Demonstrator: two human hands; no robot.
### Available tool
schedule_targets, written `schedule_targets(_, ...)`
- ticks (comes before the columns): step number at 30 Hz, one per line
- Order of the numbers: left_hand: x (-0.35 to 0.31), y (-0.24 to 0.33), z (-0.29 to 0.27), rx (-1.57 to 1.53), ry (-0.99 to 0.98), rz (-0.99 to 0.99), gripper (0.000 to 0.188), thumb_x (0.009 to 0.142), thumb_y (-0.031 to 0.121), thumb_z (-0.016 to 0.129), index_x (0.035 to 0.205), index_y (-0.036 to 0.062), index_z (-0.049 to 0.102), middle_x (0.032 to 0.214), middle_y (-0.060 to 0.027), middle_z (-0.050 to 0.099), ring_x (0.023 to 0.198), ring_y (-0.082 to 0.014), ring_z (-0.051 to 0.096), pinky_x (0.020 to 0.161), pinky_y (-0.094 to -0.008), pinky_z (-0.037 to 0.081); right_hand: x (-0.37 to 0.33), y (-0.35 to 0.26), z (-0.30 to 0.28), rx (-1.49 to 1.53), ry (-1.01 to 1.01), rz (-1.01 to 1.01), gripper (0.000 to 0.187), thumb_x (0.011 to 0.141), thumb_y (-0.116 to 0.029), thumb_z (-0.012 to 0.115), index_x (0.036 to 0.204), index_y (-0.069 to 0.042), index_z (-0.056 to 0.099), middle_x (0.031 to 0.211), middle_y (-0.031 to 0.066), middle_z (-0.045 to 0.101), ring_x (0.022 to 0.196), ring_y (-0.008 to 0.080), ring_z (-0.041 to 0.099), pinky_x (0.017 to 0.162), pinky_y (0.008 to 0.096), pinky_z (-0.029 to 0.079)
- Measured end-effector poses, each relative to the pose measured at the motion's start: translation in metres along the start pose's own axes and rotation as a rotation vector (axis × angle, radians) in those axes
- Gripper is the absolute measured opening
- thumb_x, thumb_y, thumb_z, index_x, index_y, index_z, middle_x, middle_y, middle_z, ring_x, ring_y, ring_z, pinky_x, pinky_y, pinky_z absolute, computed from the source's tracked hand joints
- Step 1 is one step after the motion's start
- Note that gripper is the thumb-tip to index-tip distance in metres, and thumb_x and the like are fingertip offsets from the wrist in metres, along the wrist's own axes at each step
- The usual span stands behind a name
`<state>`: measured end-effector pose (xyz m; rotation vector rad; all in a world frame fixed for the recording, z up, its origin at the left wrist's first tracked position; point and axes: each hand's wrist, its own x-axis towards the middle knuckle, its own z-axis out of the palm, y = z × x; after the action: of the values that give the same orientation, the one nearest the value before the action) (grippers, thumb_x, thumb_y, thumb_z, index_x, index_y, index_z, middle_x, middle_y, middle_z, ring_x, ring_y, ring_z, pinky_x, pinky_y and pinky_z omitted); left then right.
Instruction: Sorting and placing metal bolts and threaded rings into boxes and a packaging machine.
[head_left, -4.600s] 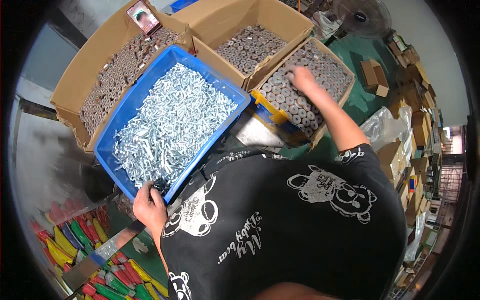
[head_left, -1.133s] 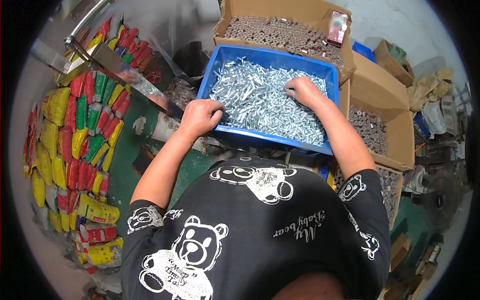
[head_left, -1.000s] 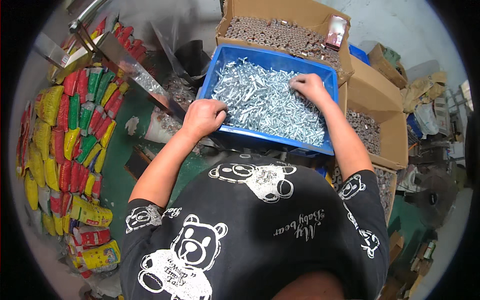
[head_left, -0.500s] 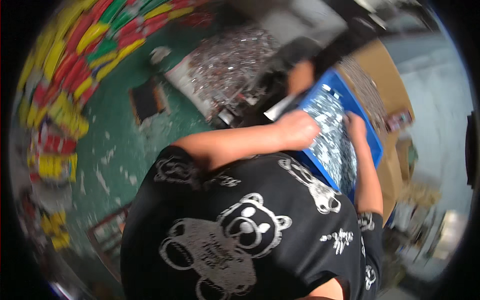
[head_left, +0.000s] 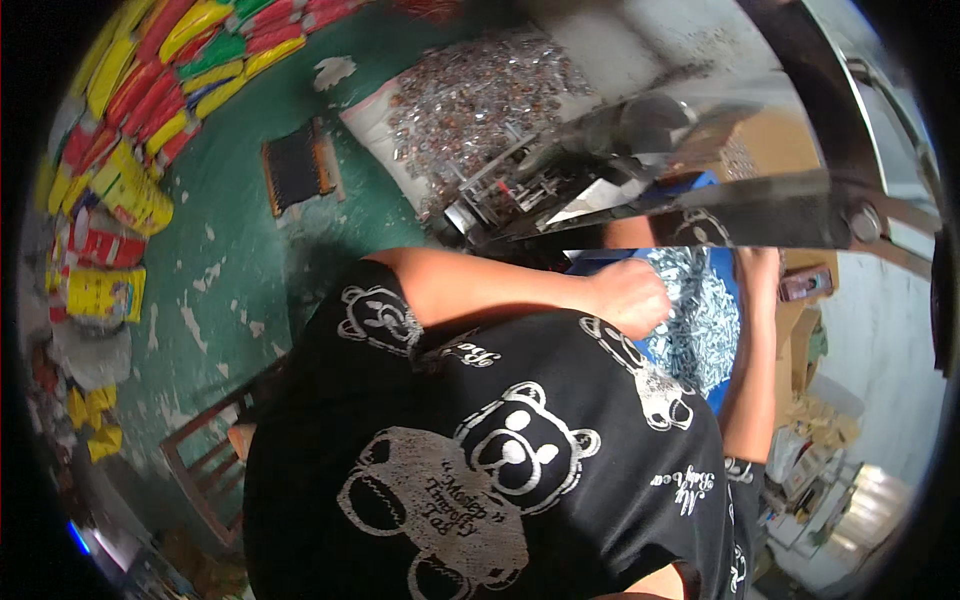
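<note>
A blue plastic bin (head_left: 592, 261) full of small silvery metal pieces (head_left: 705, 325) sits close against my front. My left hand (head_left: 635, 298) is closed in a loose fist at the bin's left side, over the edge of the pieces. Whatever its fingers hold, if anything, is hidden. At the bin's right side is my right hand (head_left: 757, 268), its fingertips cut off from sight by a dark metal machine part (head_left: 780, 210) that crosses the view. That part also covers the middle of the bin's far half.
Beyond my left forearm lies a white sack (head_left: 385, 130) heaped with small shiny pieces. A dark slab with orange edges (head_left: 295, 172) rests on the green floor. Colourful packages (head_left: 130, 190) are stacked at far left. Cardboard (head_left: 790, 325) stands right of the bin.
The dark machine part has come across the bin's far half as the view shifted. My right hand has moved from over the pieces to the bin's right side. My left hand stays fisted.
</note>
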<state>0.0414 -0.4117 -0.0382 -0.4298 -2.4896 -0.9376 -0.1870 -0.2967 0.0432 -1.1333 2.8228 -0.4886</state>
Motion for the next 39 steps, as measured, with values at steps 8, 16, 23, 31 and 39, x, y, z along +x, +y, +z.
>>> schedule_targets(8,0.012,0.01,-0.016,-0.048,-0.223,-0.059,0.011,0.078,0.013,0.058,0.076,0.0023,0.062,0.073,-0.0175,0.063,0.074,-0.0386,0.062,0.071,-0.0494,0.048,0.03,-0.08,0.004,0.491,0.029,0.012,0.047,0.092,-0.031,0.055,0.13,-0.004,0.055,0.107,0.0177,0.069,0.096,0.0274,0.069,0.089,0.0388,0.053)
schedule_targets(16,0.011,0.025,-0.014,0.138,-0.133,-0.098,0.017,0.079,0.008,0.059,0.09,0.0058,0.071,0.082,-0.0168,0.068,0.075,-0.0354,0.064,0.071,-0.0434,0.05,-0.17,0.061,-0.021,1.008,0.332,0.21,0.025,0.093,-0.011,0.055,0.112,0.003,0.065,0.09,0.0128,0.071,0.074,0.0165,0.068,0.069,0.0301,0.056)
schedule_targets(23,0.017,0.024,-0.009,0.155,-0.195,-0.12,0.017,0.08,0.006,0.058,0.091,0.0048,0.071,0.081,-0.0166,0.067,0.073,-0.0341,0.065,0.069,-0.0408,0.05,-0.396,0.225,0.016,0.037,0.916,0.912,0.025,0.09,-0.021,0.056,0.105,-0.007,0.069,0.097,0.0185,0.069,0.089,0.038,0.066,0.077,0.0464,0.052)
schedule_targets(31,0.015,0.023,-0.007,0.18,-0.234,-0.143,0.016,0.082,0.006,0.057,0.092,0.0054,0.07,0.081,-0.0172,0.067,0.075,-0.0342,0.065,0.069,-0.0401,0.05,-0.466,0.277,0.082,-0.623,0.065,0.978,0.027,0.086,-0.015,0.059,0.109,-0.004,0.067,0.104,0.0158,0.069,0.092,0.0285,0.065,0.079,0.0402,0.055)
schedule_targets(39,0.022,0.033,-0.006,0.231,-0.198,-0.134,0.017,0.079,0.004,0.057,0.091,0.0036,0.069,0.079,-0.0152,0.066,0.073,-0.0326,0.064,0.068,-0.0396,0.049,-0.445,0.297,-0.038,1.292,0.656,0.796,0.037,0.095,-0.027,0.06,0.125,-0.006,0.06,0.117,0.0062,0.06,0.088,0.0171,0.062,0.069,0.0298,0.05)
